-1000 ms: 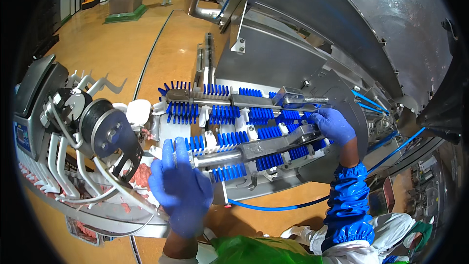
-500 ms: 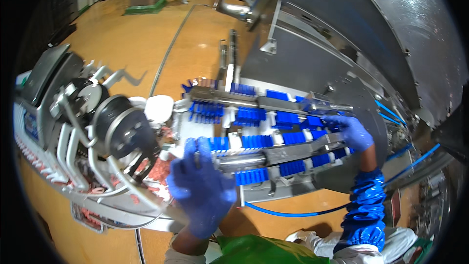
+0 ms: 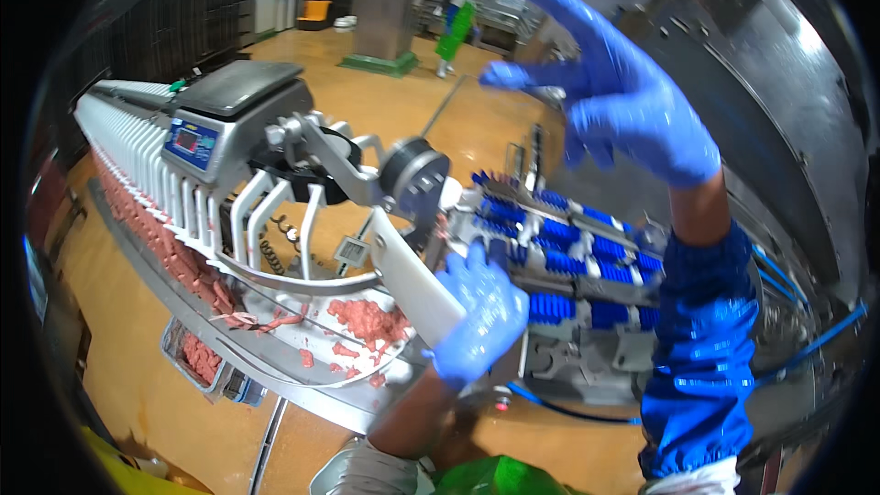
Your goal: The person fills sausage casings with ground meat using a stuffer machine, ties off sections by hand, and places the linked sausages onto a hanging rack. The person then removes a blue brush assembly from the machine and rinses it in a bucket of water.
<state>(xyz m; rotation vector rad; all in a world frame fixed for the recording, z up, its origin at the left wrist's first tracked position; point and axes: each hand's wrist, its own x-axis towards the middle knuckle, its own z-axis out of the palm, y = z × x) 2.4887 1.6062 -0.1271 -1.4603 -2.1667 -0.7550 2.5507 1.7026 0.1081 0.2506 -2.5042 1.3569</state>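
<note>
Blue-finned conveyor: lay right of centre, between the left hand and the blue right sleeve, its rows of fins running off to the right; from where I stood, the step in hand looked like tending its left end.
Hook rail: ran away to the far left on white arms, with pink links strung along it.
Scale: sat over the rail, left of centre, its grey platform bare.
White plate: slanted just left of the left hand; I could not tell whether they touched.
Dark wheel: stood beyond the plate, left of the fins.
Right hand: was up in the air, fingers well apart, nothing between them; to my eye, more work on the fins called for lowering it first.
Left hand: was at the conveyor's near left end, fingers stretched forward and slightly apart; whether their tips pressed on anything, I could not tell. Its next move, I judged, called for care beside the wheel.
Loose mince: lay in a heap left of the plate, apart from both hands.
</note>
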